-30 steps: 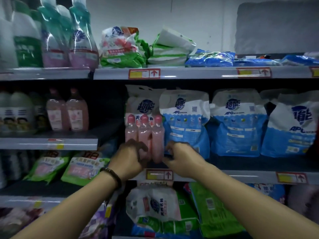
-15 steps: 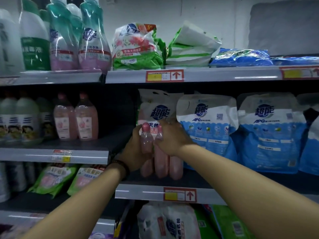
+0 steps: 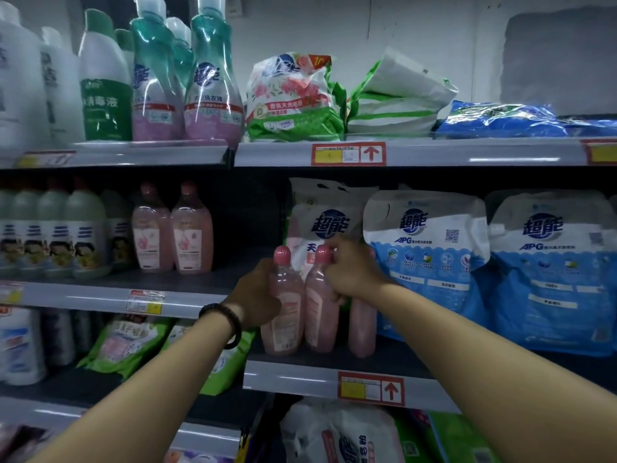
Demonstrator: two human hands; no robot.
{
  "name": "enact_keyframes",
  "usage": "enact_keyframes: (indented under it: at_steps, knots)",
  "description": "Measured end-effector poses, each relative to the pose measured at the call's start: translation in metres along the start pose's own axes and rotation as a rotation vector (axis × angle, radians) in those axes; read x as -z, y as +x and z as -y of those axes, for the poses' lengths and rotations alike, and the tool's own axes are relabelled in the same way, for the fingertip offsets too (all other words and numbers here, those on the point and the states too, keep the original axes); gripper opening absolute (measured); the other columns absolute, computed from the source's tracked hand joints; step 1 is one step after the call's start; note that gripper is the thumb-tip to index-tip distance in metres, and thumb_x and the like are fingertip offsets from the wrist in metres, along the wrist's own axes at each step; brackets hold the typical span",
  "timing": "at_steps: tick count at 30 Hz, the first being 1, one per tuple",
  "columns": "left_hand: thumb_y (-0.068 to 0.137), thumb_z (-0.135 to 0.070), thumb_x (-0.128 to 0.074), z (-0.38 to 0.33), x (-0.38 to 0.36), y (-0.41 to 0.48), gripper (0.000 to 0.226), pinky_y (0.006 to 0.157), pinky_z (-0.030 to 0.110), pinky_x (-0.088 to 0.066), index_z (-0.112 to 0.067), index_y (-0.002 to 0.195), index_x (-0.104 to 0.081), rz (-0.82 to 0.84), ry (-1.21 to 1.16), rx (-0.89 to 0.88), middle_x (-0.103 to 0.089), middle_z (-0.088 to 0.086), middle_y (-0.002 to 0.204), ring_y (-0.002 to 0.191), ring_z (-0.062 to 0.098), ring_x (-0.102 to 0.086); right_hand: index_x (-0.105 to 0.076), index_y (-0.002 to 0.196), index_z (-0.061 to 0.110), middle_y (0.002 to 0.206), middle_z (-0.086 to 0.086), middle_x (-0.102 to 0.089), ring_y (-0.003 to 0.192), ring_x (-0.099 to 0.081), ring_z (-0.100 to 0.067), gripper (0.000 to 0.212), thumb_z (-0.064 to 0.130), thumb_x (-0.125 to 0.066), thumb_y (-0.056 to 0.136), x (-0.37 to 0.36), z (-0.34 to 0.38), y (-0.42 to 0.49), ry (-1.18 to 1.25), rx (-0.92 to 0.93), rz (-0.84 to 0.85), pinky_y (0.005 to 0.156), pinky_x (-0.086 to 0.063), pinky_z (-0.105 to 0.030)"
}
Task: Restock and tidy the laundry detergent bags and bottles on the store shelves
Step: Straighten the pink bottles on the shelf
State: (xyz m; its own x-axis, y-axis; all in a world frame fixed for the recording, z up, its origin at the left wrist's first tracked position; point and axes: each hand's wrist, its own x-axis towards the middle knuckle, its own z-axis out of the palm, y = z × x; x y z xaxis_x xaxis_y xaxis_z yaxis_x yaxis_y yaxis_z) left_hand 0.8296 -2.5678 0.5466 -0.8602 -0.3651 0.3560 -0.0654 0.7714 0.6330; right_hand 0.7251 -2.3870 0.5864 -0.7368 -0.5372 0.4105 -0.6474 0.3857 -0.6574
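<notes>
Shelf bay (image 3: 300, 379) mostly stocked; the work looks partway done. Right of the hands: blue-and-white detergent bags (image 3: 424, 262) upright, faced forward, seemingly finished. Above the hands, top tier untidy: green bags (image 3: 293, 105) slumped, one folded bag (image 3: 394, 95) tipped on its side, blue bags (image 3: 500, 120) lying flat, all likely left to straighten. Directly behind the hands: a white bag (image 3: 329, 208), half blocked by a row of three pink bottles (image 3: 362, 329) at the shelf front. These match a pink pair (image 3: 173, 235) left of the hands, so probably misplaced. Left hand (image 3: 253, 295) wraps the left bottle (image 3: 283, 315) at mid-body. Right hand (image 3: 354, 265) curls its fingers round the neck of the middle bottle (image 3: 319, 312), hiding the third one's cap. Bottles touch each other; a toppling risk if pulled singly.
</notes>
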Motion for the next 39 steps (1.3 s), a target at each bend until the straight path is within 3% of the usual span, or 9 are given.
enact_keyframes:
  at_steps: [3, 8, 13, 17, 23, 26, 30, 33, 39]
  knots:
    - [0.083, -0.022, -0.084, 0.0, -0.005, -0.002, 0.063, 0.089, 0.028, -0.046, -0.021, 0.135, -0.048, -0.031, -0.03, -0.006, -0.066, -0.004, 0.123, 0.111, 0.018, -0.064, -0.042, 0.145, 0.034, 0.097, -0.012, -0.071, 0.061, -0.074, -0.032, 0.062, 0.021, -0.071, 0.091, -0.014, -0.004, -0.002, -0.052, 0.018, 0.006, 0.045, -0.062, -0.043]
    - [0.085, -0.017, -0.081, 0.002, -0.019, -0.006, 0.061, 0.086, 0.029, -0.047, -0.024, 0.136, -0.046, -0.124, -0.086, -0.017, -0.07, -0.001, 0.122, 0.109, 0.02, -0.066, 0.014, 0.162, 0.042, 0.111, -0.005, -0.068, 0.084, -0.071, -0.021, 0.126, 0.017, -0.082, 0.086, -0.035, -0.017, -0.005, -0.184, 0.024, 0.016, 0.067, -0.062, -0.039]
    - [0.08, -0.027, -0.086, -0.004, -0.038, -0.024, 0.068, 0.085, 0.041, -0.06, -0.027, 0.127, -0.037, -0.237, -0.096, -0.084, -0.072, -0.002, 0.115, 0.102, 0.021, -0.072, -0.026, 0.155, 0.013, 0.119, -0.007, -0.069, 0.108, -0.07, -0.026, 0.076, 0.022, -0.073, 0.095, -0.067, -0.029, -0.021, -0.195, -0.015, -0.171, 0.084, -0.063, -0.037]
    - [0.086, -0.021, -0.078, -0.012, -0.023, -0.036, 0.063, 0.087, 0.042, -0.06, -0.037, 0.125, -0.033, -0.265, -0.076, -0.118, -0.069, -0.001, 0.119, 0.105, 0.02, -0.07, -0.044, 0.137, 0.021, 0.108, 0.004, -0.066, 0.099, -0.068, -0.018, 0.045, 0.029, -0.067, 0.098, -0.063, -0.016, -0.035, -0.093, 0.056, -0.261, 0.08, -0.061, -0.033]
    - [0.082, -0.009, -0.079, -0.027, 0.032, -0.065, 0.078, 0.08, 0.011, -0.053, -0.042, 0.137, -0.035, -0.358, -0.111, -0.333, -0.065, -0.012, 0.112, 0.099, -0.001, -0.067, -0.042, 0.124, 0.031, 0.095, 0.015, -0.06, 0.084, -0.064, -0.009, 0.037, 0.032, -0.068, 0.098, -0.045, 0.018, -0.049, 0.023, 0.157, -0.389, 0.066, -0.055, -0.027]
    - [0.083, 0.004, -0.077, -0.032, 0.06, -0.071, 0.074, 0.078, 0.003, -0.046, -0.028, 0.141, -0.045, -0.455, -0.098, -0.418, -0.061, -0.01, 0.112, 0.1, -0.014, -0.06, -0.047, 0.124, 0.036, 0.109, 0.009, -0.067, 0.096, -0.068, -0.017, 0.044, 0.022, -0.074, 0.094, -0.04, 0.032, -0.042, 0.195, 0.118, -0.343, 0.082, -0.062, -0.045]
    - [0.077, 0.001, -0.082, -0.006, 0.102, -0.068, 0.078, 0.093, 0.024, -0.051, -0.036, 0.138, -0.05, -0.61, -0.064, -0.417, -0.06, -0.005, 0.123, 0.109, 0.008, -0.06, -0.048, 0.135, 0.028, 0.116, 0.004, -0.066, 0.105, -0.065, -0.015, 0.056, 0.008, -0.077, 0.092, -0.043, 0.063, -0.043, 0.157, 0.25, -0.272, 0.087, -0.057, -0.036]
    - [0.074, 0.0, -0.084, 0.024, 0.126, -0.061, 0.08, 0.088, 0.025, -0.053, -0.044, 0.132, -0.051, -0.658, -0.075, -0.314, -0.067, -0.008, 0.117, 0.101, 0.012, -0.066, -0.051, 0.134, 0.033, 0.126, 0.002, -0.065, 0.117, -0.063, -0.018, 0.063, 0.003, -0.08, 0.087, -0.057, 0.081, -0.035, 0.2, 0.247, -0.215, 0.101, -0.056, -0.042]
    - [0.071, -0.022, -0.095, 0.082, 0.177, -0.033, 0.077, 0.098, 0.048, -0.06, -0.043, 0.133, -0.054, -0.566, -0.206, -0.182, -0.074, -0.005, 0.117, 0.106, 0.018, -0.073, -0.046, 0.134, 0.042, 0.129, 0.003, -0.065, 0.115, -0.064, -0.022, 0.06, 0.022, -0.081, 0.09, -0.095, 0.103, -0.008, 0.174, 0.237, -0.245, 0.095, -0.057, -0.044]
